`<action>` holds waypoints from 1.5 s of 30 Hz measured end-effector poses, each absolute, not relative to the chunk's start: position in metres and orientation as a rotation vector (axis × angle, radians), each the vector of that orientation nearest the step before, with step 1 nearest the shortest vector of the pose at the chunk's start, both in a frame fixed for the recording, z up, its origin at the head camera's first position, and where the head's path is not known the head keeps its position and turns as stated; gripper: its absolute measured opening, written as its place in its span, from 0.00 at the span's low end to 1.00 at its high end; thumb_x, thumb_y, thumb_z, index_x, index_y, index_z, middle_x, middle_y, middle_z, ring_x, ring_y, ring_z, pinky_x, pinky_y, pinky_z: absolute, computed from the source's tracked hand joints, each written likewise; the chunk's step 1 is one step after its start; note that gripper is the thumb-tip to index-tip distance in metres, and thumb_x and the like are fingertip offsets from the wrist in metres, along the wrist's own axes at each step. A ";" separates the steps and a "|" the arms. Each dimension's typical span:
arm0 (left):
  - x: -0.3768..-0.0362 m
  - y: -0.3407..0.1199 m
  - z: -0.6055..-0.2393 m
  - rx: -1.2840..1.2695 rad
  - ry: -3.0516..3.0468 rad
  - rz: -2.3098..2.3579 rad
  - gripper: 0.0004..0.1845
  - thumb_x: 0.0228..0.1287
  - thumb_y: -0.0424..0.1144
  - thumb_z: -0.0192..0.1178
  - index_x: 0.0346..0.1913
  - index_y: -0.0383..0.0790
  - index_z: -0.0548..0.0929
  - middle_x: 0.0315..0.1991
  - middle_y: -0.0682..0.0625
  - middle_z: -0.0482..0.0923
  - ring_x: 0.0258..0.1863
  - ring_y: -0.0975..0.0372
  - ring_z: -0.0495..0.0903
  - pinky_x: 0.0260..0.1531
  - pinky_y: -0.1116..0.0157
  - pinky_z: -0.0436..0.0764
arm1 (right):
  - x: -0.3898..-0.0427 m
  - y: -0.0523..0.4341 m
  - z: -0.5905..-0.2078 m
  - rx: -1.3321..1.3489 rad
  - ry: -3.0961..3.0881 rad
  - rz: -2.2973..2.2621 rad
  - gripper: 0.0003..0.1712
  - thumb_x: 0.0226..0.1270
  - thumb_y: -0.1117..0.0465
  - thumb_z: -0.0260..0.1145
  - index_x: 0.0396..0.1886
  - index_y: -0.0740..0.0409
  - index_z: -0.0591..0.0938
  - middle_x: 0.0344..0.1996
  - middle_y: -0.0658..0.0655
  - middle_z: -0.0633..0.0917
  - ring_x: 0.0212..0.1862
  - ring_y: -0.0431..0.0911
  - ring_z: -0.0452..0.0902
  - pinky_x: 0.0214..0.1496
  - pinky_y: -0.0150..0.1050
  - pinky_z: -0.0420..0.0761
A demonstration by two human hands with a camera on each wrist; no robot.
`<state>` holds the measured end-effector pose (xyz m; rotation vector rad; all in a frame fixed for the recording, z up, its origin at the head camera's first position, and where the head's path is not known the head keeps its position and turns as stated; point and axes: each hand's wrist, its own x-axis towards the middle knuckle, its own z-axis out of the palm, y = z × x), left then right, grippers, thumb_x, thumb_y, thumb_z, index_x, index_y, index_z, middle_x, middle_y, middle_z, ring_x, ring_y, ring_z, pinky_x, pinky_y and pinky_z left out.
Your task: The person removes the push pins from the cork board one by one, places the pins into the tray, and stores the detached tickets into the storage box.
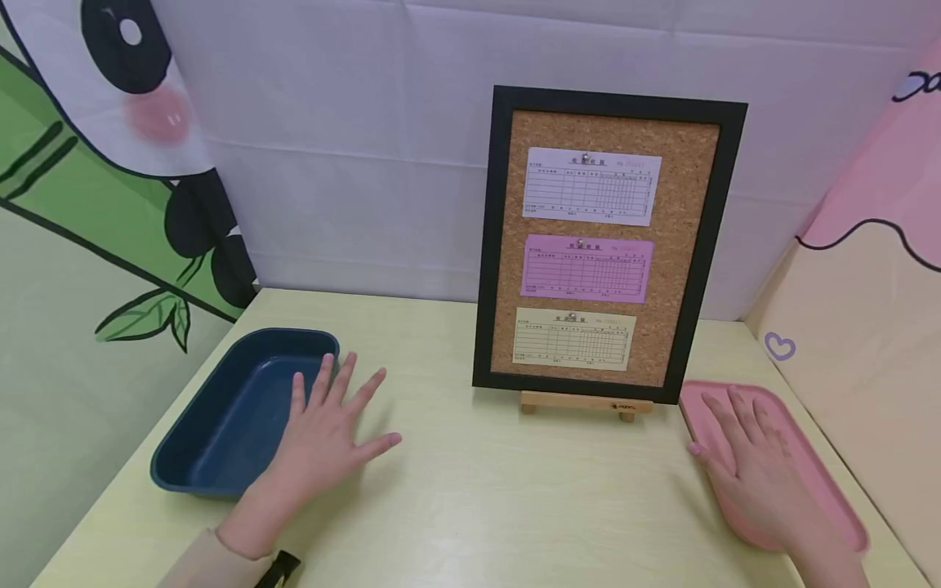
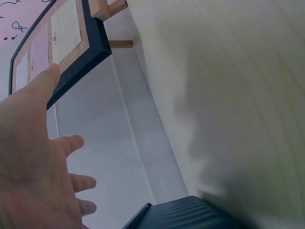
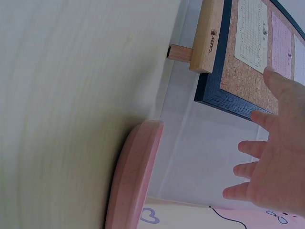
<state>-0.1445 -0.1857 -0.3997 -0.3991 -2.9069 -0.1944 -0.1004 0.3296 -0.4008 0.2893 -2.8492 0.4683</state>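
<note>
Head view: left hand (image 1: 323, 437) spread flat, fingers wide, over the near right rim of the blue tray (image 1: 220, 425); right hand (image 1: 750, 465) open, holding nothing, over the pink tray (image 1: 831, 490). Between them the cork board (image 1: 610, 245) stands upright on its wooden easel (image 1: 586, 403). Only the right wrist view shows the easel's branded front bar and the pink tray's rim edge-on.

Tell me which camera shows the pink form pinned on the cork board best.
The head view: the pink form faces the camera, whole, the middle of three sheets on the cork board. The left wrist view shows it as a narrow slanted strip, and the right wrist view catches only part of it at the frame's edge.
</note>
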 end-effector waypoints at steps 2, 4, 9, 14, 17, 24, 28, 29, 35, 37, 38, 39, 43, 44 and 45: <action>-0.145 -0.186 -0.400 -0.399 -2.905 -0.190 0.47 0.53 0.77 0.46 0.73 0.56 0.57 0.75 0.41 0.41 0.74 0.47 0.29 0.64 0.37 0.35 | -0.100 0.330 -0.400 0.290 -2.849 0.469 0.39 0.72 0.49 0.52 0.76 0.50 0.47 0.75 0.62 0.38 0.73 0.60 0.23 0.69 0.52 0.20; -0.145 -0.185 -0.399 -0.400 -2.901 -0.187 0.47 0.53 0.77 0.46 0.73 0.56 0.57 0.75 0.41 0.41 0.74 0.47 0.28 0.65 0.37 0.34 | -0.100 0.330 -0.400 0.291 -2.845 0.464 0.39 0.72 0.49 0.52 0.76 0.50 0.47 0.75 0.62 0.38 0.73 0.60 0.23 0.69 0.51 0.20; -0.146 -0.185 -0.397 -0.401 -2.894 -0.182 0.47 0.53 0.77 0.46 0.73 0.56 0.56 0.75 0.41 0.41 0.74 0.48 0.28 0.64 0.37 0.35 | -0.100 0.330 -0.398 0.295 -2.840 0.437 0.39 0.72 0.49 0.52 0.76 0.51 0.47 0.75 0.61 0.38 0.74 0.59 0.23 0.69 0.48 0.19; -0.147 -0.185 -0.395 -0.397 -2.896 -0.185 0.47 0.53 0.76 0.47 0.73 0.56 0.56 0.75 0.40 0.40 0.74 0.47 0.27 0.64 0.37 0.33 | -0.100 0.330 -0.397 0.307 -2.840 0.416 0.39 0.73 0.49 0.52 0.76 0.51 0.46 0.75 0.61 0.37 0.73 0.59 0.23 0.69 0.45 0.19; -0.147 -0.185 -0.393 -0.397 -2.893 -0.188 0.47 0.54 0.76 0.47 0.73 0.56 0.55 0.75 0.40 0.40 0.73 0.48 0.26 0.64 0.37 0.32 | -0.100 0.330 -0.397 0.309 -2.833 0.420 0.39 0.73 0.49 0.52 0.76 0.51 0.46 0.75 0.61 0.37 0.73 0.61 0.24 0.69 0.45 0.19; -0.149 -0.183 -0.386 -0.401 -2.856 -0.162 0.48 0.53 0.76 0.47 0.74 0.56 0.54 0.75 0.40 0.41 0.74 0.45 0.32 0.65 0.38 0.33 | -0.101 0.329 -0.392 0.325 -2.809 0.428 0.40 0.72 0.49 0.53 0.75 0.53 0.47 0.75 0.62 0.38 0.74 0.59 0.25 0.70 0.46 0.21; -0.149 -0.181 -0.380 -0.416 -2.804 -0.180 0.48 0.53 0.75 0.49 0.74 0.56 0.53 0.75 0.41 0.41 0.74 0.46 0.31 0.66 0.39 0.33 | -0.102 0.329 -0.385 0.349 -2.756 0.449 0.39 0.70 0.52 0.57 0.74 0.54 0.52 0.74 0.67 0.46 0.74 0.62 0.31 0.72 0.48 0.26; -0.150 -0.180 -0.378 -0.418 -2.788 -0.186 0.48 0.53 0.75 0.49 0.74 0.56 0.53 0.75 0.41 0.40 0.74 0.47 0.30 0.66 0.39 0.34 | -0.102 0.328 -0.383 0.347 -2.742 0.468 0.39 0.69 0.53 0.58 0.74 0.53 0.52 0.73 0.67 0.47 0.74 0.62 0.32 0.73 0.48 0.27; -0.154 -0.171 -0.365 -0.439 -2.684 -0.258 0.49 0.51 0.72 0.55 0.74 0.56 0.54 0.75 0.41 0.42 0.74 0.47 0.34 0.66 0.39 0.37 | -0.105 0.322 -0.368 0.328 -2.653 0.590 0.41 0.66 0.55 0.61 0.74 0.50 0.54 0.74 0.64 0.50 0.74 0.61 0.35 0.70 0.61 0.36; -0.155 -0.167 -0.359 -0.451 -2.656 -0.289 0.49 0.51 0.71 0.57 0.73 0.55 0.55 0.75 0.41 0.43 0.74 0.45 0.37 0.66 0.39 0.38 | -0.106 0.319 -0.362 0.322 -2.626 0.617 0.41 0.66 0.55 0.62 0.74 0.50 0.54 0.74 0.63 0.50 0.75 0.59 0.36 0.70 0.63 0.39; -0.156 -0.165 -0.356 -0.455 -2.643 -0.298 0.49 0.50 0.71 0.57 0.73 0.55 0.55 0.75 0.41 0.43 0.74 0.45 0.38 0.66 0.39 0.38 | -0.107 0.318 -0.358 0.316 -2.613 0.624 0.41 0.66 0.55 0.62 0.74 0.49 0.55 0.74 0.63 0.51 0.75 0.58 0.37 0.70 0.63 0.40; -0.157 -0.163 -0.353 -0.459 -2.632 -0.306 0.49 0.50 0.70 0.58 0.73 0.55 0.56 0.75 0.41 0.43 0.74 0.45 0.39 0.66 0.39 0.39 | -0.107 0.316 -0.355 0.313 -2.603 0.635 0.41 0.66 0.55 0.62 0.74 0.49 0.55 0.74 0.63 0.51 0.75 0.58 0.37 0.70 0.62 0.40; -0.160 -0.155 -0.339 -0.469 -2.598 -0.333 0.49 0.50 0.70 0.59 0.73 0.55 0.56 0.75 0.42 0.43 0.74 0.46 0.38 0.66 0.39 0.39 | -0.109 0.310 -0.339 0.306 -2.567 0.669 0.41 0.64 0.56 0.64 0.74 0.48 0.56 0.74 0.61 0.52 0.75 0.57 0.40 0.70 0.62 0.43; -0.161 -0.153 -0.335 -0.471 -2.586 -0.342 0.49 0.50 0.69 0.59 0.73 0.55 0.56 0.75 0.42 0.43 0.74 0.46 0.38 0.66 0.39 0.39 | -0.110 0.309 -0.335 0.301 -2.557 0.680 0.42 0.64 0.56 0.64 0.74 0.48 0.56 0.74 0.61 0.52 0.75 0.57 0.41 0.69 0.63 0.43; -0.162 -0.151 -0.332 -0.474 -2.573 -0.352 0.49 0.50 0.69 0.60 0.73 0.55 0.56 0.75 0.42 0.43 0.74 0.46 0.38 0.66 0.39 0.39 | -0.110 0.307 -0.331 0.297 -2.547 0.690 0.42 0.64 0.57 0.65 0.74 0.47 0.55 0.74 0.60 0.52 0.75 0.57 0.41 0.69 0.63 0.44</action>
